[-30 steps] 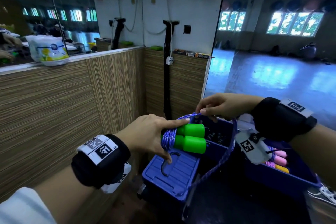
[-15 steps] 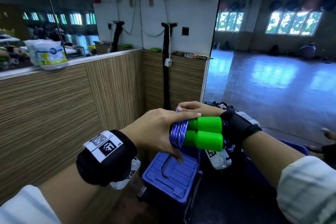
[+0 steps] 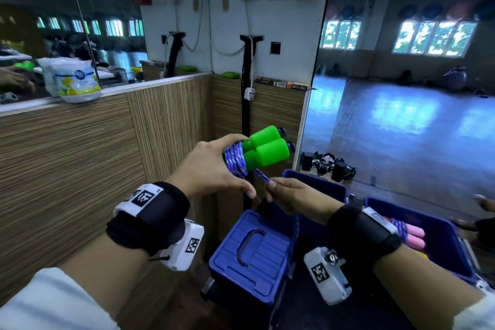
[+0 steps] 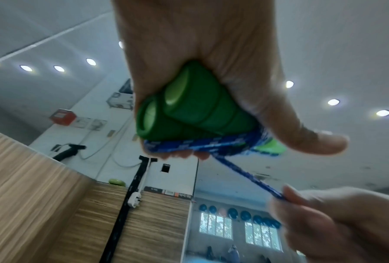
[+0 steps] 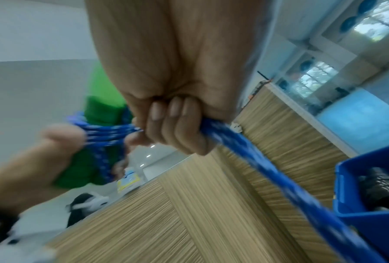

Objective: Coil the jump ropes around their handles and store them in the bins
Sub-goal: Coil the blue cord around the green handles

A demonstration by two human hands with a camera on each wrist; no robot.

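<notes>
Head view has the left hand up in front of the wood-panelled wall, fingers and thumb wrapped round the two green handles, which sit side by side, pointing up and to the right. The blue-and-white rope is wound in several turns round the handles, right by the fingers. One strand comes off the coil and runs down to the right hand, which is just below and right of the left, fingers curled tight round the rope. From the right wrist cam you can see those fingers clamped on it, with the rest of the rope trailing down past a blue bin. Below the hands there's a blue lidded box with a carry handle, and at the right an open blue bin with pink handles lying inside near its left wall.
</notes>
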